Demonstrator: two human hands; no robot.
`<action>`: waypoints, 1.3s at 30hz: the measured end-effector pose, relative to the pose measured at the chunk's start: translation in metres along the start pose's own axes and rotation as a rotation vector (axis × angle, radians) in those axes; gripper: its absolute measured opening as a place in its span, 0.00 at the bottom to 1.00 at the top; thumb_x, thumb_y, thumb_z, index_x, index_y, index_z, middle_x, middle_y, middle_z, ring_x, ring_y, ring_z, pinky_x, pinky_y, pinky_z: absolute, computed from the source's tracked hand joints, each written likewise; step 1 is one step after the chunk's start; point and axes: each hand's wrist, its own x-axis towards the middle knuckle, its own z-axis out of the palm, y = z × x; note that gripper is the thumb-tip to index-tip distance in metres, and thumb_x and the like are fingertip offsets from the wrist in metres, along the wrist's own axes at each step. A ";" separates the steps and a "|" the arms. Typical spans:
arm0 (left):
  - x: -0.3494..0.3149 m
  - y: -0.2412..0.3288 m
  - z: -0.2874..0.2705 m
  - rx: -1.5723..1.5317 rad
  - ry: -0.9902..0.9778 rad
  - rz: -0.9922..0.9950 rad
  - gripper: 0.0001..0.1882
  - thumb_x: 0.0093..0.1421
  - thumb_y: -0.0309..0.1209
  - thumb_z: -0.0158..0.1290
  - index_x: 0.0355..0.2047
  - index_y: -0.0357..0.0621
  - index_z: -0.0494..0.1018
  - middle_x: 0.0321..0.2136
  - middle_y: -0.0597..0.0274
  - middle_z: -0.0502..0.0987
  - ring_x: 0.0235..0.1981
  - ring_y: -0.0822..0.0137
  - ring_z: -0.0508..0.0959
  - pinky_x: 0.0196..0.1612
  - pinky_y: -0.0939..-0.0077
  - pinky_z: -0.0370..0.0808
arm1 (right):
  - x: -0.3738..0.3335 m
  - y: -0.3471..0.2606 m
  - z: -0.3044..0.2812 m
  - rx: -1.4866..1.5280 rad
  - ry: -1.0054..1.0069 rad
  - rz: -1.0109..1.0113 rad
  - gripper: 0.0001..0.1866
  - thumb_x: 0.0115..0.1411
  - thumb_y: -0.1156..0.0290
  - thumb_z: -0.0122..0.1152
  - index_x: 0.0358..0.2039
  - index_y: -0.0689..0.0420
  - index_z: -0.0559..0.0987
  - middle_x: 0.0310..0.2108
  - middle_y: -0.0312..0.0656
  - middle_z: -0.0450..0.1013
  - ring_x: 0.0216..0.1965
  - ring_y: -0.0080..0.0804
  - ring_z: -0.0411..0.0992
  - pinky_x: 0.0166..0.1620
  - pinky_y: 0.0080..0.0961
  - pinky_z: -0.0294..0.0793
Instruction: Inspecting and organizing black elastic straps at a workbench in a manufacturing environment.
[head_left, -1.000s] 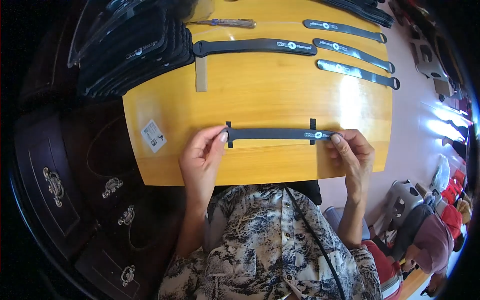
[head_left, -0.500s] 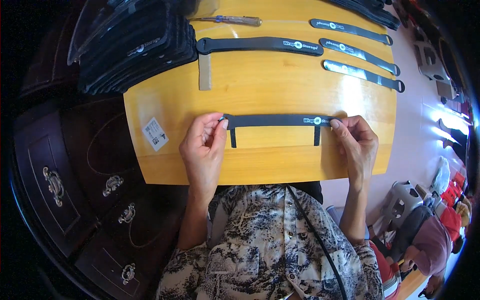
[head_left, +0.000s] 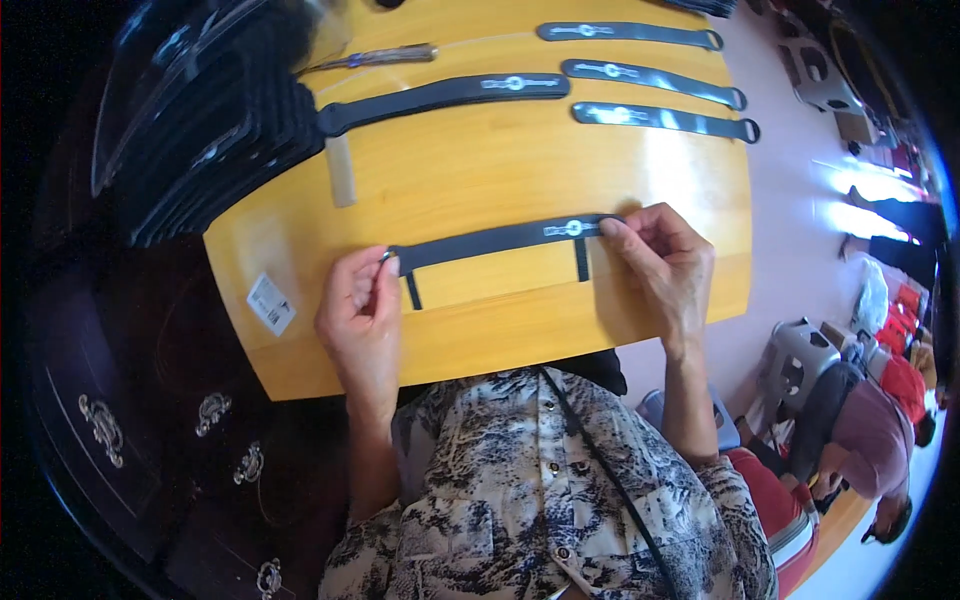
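Between my two hands a black storage strap (head_left: 480,243) with pale printing is stretched almost level over the yellow table (head_left: 480,330). My left hand (head_left: 362,310) pinches its ringed left end between thumb and fingers. The printed right end is pinched in my right hand (head_left: 660,265). Below the strap, two short dark strips (head_left: 582,260) hang or lie at right angles to it; whether they are attached cannot be made out. Beyond it lies a stack of similar black straps (head_left: 440,103), with a beige strip (head_left: 340,172) by its left end.
Three glossy dark straps (head_left: 650,75) lie at the far right of the table. A tall pile of black straps (head_left: 220,130) fills the far left, near a screwdriver-like tool (head_left: 375,57). A white label (head_left: 271,303) lies left. Other people (head_left: 870,425) sit at the right.
The whole view has turned and shifted, so the table and strap appear farther left and slightly tilted. Both hands keep their pinch on the strap's ends.
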 end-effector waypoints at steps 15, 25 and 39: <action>-0.002 -0.004 0.004 0.016 -0.013 -0.003 0.06 0.58 0.21 0.56 0.37 0.37 0.74 0.26 0.66 0.75 0.23 0.81 0.70 0.28 0.85 0.70 | 0.000 -0.002 0.000 -0.138 0.028 -0.030 0.10 0.52 0.71 0.69 0.24 0.62 0.77 0.16 0.33 0.72 0.18 0.14 0.66 0.22 0.14 0.67; -0.003 0.001 0.002 0.230 -0.027 0.089 0.08 0.57 0.22 0.56 0.38 0.39 0.74 0.26 0.62 0.70 0.25 0.71 0.71 0.28 0.79 0.69 | 0.002 -0.011 0.002 -0.104 0.009 0.004 0.10 0.53 0.72 0.67 0.25 0.60 0.73 0.14 0.32 0.68 0.15 0.13 0.62 0.16 0.14 0.60; -0.008 0.002 -0.007 0.311 0.043 0.246 0.11 0.60 0.25 0.52 0.43 0.38 0.74 0.35 0.53 0.73 0.37 0.58 0.75 0.39 0.65 0.71 | -0.009 -0.043 -0.014 -0.454 0.009 -0.170 0.12 0.53 0.67 0.67 0.30 0.61 0.76 0.23 0.38 0.73 0.24 0.24 0.71 0.26 0.21 0.70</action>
